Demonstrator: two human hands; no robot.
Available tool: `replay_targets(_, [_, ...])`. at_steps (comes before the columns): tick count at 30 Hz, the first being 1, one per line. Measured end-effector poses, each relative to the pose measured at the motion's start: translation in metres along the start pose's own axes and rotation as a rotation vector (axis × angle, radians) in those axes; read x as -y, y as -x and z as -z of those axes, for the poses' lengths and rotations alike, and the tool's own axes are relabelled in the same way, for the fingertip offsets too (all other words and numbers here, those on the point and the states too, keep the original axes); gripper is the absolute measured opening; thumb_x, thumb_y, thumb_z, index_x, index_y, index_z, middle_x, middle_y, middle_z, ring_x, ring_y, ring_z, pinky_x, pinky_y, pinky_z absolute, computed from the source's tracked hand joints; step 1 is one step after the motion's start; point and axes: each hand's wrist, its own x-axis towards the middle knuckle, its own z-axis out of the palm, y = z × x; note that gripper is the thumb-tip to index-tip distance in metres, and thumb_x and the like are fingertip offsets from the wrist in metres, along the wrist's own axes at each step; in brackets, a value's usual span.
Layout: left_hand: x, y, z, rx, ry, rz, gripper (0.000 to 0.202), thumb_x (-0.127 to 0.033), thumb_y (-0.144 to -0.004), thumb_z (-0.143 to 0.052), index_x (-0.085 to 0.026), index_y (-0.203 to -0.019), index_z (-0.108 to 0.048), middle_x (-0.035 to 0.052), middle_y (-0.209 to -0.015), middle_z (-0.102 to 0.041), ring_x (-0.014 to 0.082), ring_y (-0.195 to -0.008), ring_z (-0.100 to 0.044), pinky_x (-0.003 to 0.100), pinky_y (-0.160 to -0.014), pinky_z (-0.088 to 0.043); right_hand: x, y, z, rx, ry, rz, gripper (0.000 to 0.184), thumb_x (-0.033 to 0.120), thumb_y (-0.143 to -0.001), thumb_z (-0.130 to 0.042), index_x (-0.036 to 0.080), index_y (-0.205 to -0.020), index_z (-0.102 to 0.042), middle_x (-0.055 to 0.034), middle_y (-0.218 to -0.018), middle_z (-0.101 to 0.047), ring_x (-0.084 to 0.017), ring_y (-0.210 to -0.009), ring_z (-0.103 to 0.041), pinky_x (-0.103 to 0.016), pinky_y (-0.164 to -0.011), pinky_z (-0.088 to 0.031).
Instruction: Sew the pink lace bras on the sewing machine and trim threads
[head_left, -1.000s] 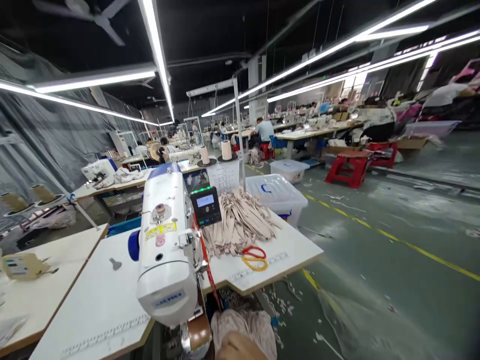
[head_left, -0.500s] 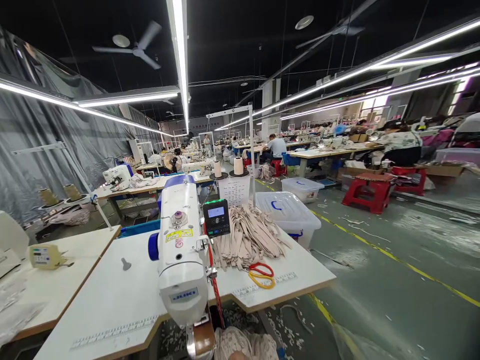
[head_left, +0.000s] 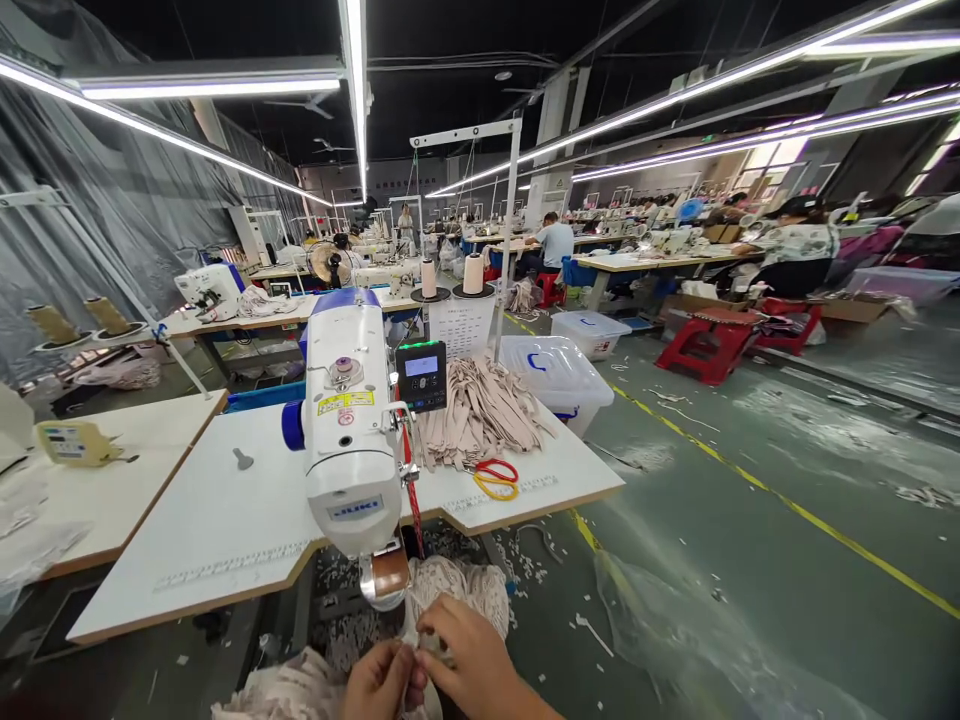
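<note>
My left hand (head_left: 381, 682) and my right hand (head_left: 474, 655) meet at the bottom of the view. Both are closed, fingertips pinched on a pale fabric strip (head_left: 410, 630). Just above them is the arm end of a white JUKI sewing machine (head_left: 352, 460). Behind my hands hangs a bundle of pale beige strips (head_left: 472, 590), and another pale heap (head_left: 289, 690) lies at lower left. On the tabletop (head_left: 262, 520) right of the machine rests a pile of beige fabric strips (head_left: 487, 410), with red and yellow handled scissors (head_left: 496, 478) in front of it.
A small control panel (head_left: 421, 376) stands beside the machine, near two thread cones (head_left: 472, 274). Lidded plastic boxes (head_left: 559, 375) sit on the floor to the right, with a red stool (head_left: 705, 345) farther off. Other people work at distant tables. Scraps litter the floor.
The view has tilted downward, so the table and machine sit higher in the picture. Both my hands have come into sight below the machine, pinching a pale strip.
</note>
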Motion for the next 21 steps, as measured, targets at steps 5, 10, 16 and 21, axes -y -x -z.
replay_targets(5, [0.017, -0.01, 0.003, -0.018, 0.001, -0.03, 0.067, -0.084, -0.062, -0.063, -0.018, -0.069, -0.062, 0.0021, -0.064, -0.064, 0.0157, -0.056, -0.056, 0.029, -0.057, -0.044, -0.002, -0.004, 0.001, 0.018, 0.002, 0.039, 0.016, 0.023, -0.08, -0.072, 0.022, -0.096, -0.071, -0.0019, -0.092, -0.068, -0.018, -0.086, -0.066, -0.026, -0.073, -0.045])
replay_targets(10, [-0.011, -0.001, -0.004, -0.038, -0.128, -0.11, 0.06, -0.076, -0.073, -0.058, -0.017, -0.068, -0.061, 0.0034, -0.062, -0.063, 0.0173, -0.057, -0.056, 0.029, -0.056, -0.044, -0.005, -0.004, -0.006, -0.165, 0.02, 0.247, 0.011, 0.023, -0.091, -0.061, 0.023, -0.086, -0.071, 0.0004, -0.081, -0.07, -0.015, -0.078, -0.066, -0.025, -0.069, -0.045])
replay_targets(16, [-0.027, -0.007, -0.003, 0.011, -0.137, -0.005, 0.047, -0.061, -0.074, -0.068, -0.017, -0.063, -0.058, -0.0017, -0.055, -0.056, 0.0122, -0.052, -0.049, 0.025, -0.054, -0.041, -0.025, -0.001, 0.004, -0.039, 0.016, 0.283, 0.021, 0.029, -0.096, -0.054, 0.022, -0.094, -0.074, -0.0057, -0.094, -0.075, -0.019, -0.088, -0.067, -0.03, -0.079, -0.049])
replay_targets(21, [-0.02, -0.013, 0.008, 0.121, -0.028, 0.082, 0.038, -0.052, -0.081, -0.065, -0.016, -0.069, -0.063, -0.0008, -0.064, -0.061, 0.0107, -0.058, -0.052, 0.023, -0.06, -0.043, -0.042, -0.007, 0.028, -0.077, -0.146, 0.229, 0.019, 0.035, -0.094, -0.059, 0.022, -0.097, -0.073, -0.0046, -0.09, -0.073, -0.015, -0.077, -0.065, -0.027, -0.068, -0.05])
